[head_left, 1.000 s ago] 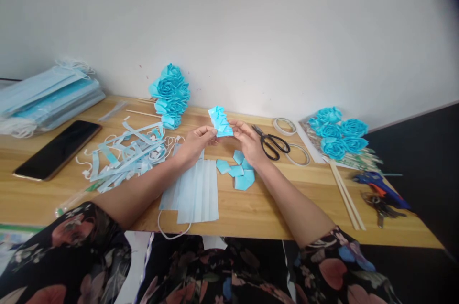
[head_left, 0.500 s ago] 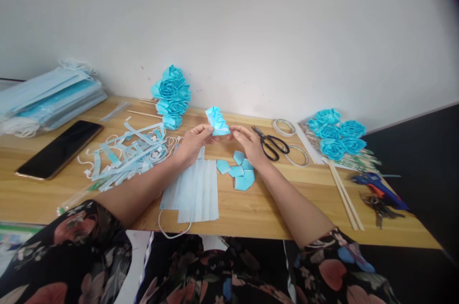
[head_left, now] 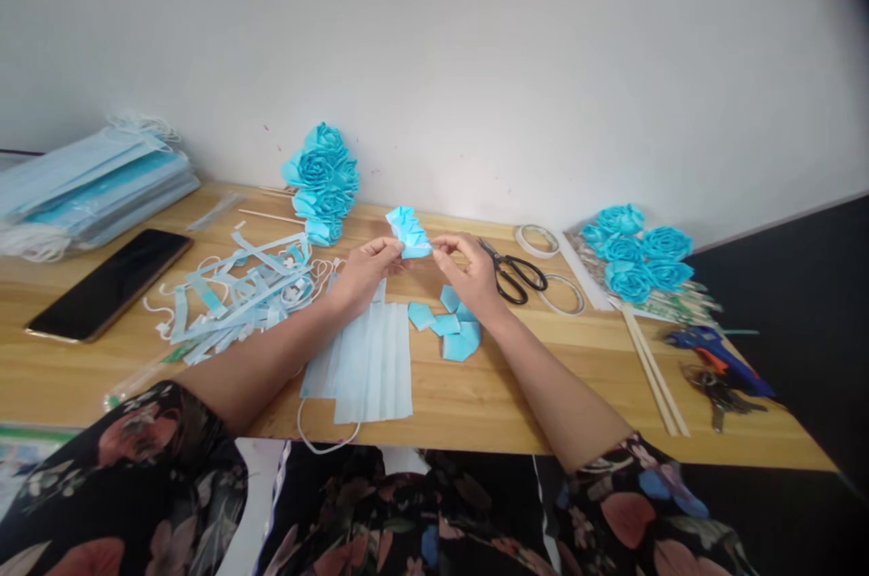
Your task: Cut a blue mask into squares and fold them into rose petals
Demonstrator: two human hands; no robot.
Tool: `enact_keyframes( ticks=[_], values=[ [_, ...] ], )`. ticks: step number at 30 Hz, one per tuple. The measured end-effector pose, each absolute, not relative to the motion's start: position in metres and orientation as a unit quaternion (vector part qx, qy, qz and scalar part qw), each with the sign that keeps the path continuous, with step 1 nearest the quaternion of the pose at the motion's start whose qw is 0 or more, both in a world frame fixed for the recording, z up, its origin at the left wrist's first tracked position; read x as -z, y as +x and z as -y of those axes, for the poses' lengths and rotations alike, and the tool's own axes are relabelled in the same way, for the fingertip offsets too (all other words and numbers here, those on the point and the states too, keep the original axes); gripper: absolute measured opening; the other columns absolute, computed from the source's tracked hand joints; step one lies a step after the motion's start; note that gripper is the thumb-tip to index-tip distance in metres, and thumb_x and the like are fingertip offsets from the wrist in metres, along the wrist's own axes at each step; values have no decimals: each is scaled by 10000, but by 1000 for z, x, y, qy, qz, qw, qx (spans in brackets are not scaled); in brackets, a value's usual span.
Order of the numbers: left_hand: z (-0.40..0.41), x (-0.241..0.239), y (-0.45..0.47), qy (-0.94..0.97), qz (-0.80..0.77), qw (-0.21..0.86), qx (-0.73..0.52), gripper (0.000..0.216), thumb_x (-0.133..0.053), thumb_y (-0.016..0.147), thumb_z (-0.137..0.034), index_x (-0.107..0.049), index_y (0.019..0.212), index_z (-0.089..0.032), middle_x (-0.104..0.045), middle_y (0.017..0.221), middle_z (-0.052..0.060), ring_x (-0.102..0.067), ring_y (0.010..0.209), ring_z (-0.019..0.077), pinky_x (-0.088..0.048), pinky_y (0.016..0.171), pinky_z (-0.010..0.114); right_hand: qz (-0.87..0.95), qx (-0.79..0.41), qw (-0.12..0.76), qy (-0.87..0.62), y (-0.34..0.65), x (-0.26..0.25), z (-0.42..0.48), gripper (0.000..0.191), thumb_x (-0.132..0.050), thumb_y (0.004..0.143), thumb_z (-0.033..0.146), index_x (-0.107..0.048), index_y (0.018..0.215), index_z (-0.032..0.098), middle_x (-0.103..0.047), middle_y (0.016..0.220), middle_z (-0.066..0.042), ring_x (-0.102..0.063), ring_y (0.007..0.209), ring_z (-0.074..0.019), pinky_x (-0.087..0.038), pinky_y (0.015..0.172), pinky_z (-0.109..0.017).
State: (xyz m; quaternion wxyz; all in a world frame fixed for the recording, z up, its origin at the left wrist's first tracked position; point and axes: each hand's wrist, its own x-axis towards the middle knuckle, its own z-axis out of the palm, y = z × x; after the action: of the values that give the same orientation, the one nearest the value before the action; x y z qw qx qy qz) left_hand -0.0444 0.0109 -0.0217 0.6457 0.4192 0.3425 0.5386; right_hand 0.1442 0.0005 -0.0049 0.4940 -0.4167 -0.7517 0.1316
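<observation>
A pleated strip of blue mask fabric (head_left: 410, 232) is held up above the table between my two hands. My left hand (head_left: 370, 268) pinches its lower left corner between thumb and fingers. At the lower right corner, my right hand (head_left: 468, 266) closes thumb and forefinger on the same strip. Below the hands lie several cut blue fabric pieces (head_left: 462, 340). Flat face masks (head_left: 373, 368), one with a white ear loop, rest in front of my left hand. Black-handled scissors (head_left: 510, 273) lie just right of my right hand.
Left are a pile of fabric strips and loops (head_left: 251, 286), a phone (head_left: 112, 286) and a stack of masks (head_left: 101, 187). Blue fabric roses (head_left: 322, 182) stand at the back, more roses (head_left: 628, 250) at right. Tape rolls (head_left: 536, 241), wooden sticks (head_left: 655, 372) and a glue gun (head_left: 720, 359) lie right.
The pleated strip has tilted a little and its right corner now sits between the right thumb and forefinger. Both hands stay nearly in place.
</observation>
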Motion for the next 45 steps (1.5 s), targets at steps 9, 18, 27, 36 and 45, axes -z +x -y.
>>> enact_keyframes(
  ticks=[9, 18, 27, 36, 45],
  values=[
    [-11, 22, -47, 437, -349, 636, -532, 282, -783, 730, -411, -675, 771, -154, -702, 715, 34, -672, 706, 152, -479, 693, 254, 728, -179, 498, -435, 143, 3, 4, 243, -506, 958, 410, -688, 936, 249, -737, 958, -24, -667, 901, -187, -510, 854, -344],
    [-8, 18, -49, 484, -330, 621, -521, 310, -775, 734, -452, -676, 765, -160, -695, 741, 32, -652, 697, 157, -485, 691, 266, 645, -344, 533, -425, 146, 12, -8, 346, -607, 879, 524, -614, 1090, 249, -706, 944, -16, -668, 917, -184, -514, 876, -341],
    [-5, 15, -47, 546, -350, 591, -480, 333, -742, 745, -471, -651, 744, -151, -661, 700, 16, -609, 653, 132, -484, 677, 253, 644, -422, 503, -392, 143, 11, -7, 358, -656, 830, 366, -590, 1166, 259, -569, 704, 39, -562, 666, -143, -500, 681, -303],
    [-2, 12, -46, 510, -328, 653, -453, 413, -648, 839, -526, -686, 896, -119, -730, 851, 102, -667, 713, 164, -503, 663, 270, 637, -310, 568, -418, 143, 10, -8, 271, -622, 851, 285, -620, 1120, 254, -626, 788, 18, -606, 725, -135, -526, 714, -291],
    [-4, 21, -47, 494, -290, 700, -427, 404, -679, 820, -499, -711, 904, -105, -743, 828, 126, -700, 740, 216, -528, 701, 316, 704, -214, 521, -432, 140, 6, -2, 281, -600, 856, 233, -634, 1135, 242, -639, 790, 17, -625, 743, -136, -540, 771, -302]
  ],
)
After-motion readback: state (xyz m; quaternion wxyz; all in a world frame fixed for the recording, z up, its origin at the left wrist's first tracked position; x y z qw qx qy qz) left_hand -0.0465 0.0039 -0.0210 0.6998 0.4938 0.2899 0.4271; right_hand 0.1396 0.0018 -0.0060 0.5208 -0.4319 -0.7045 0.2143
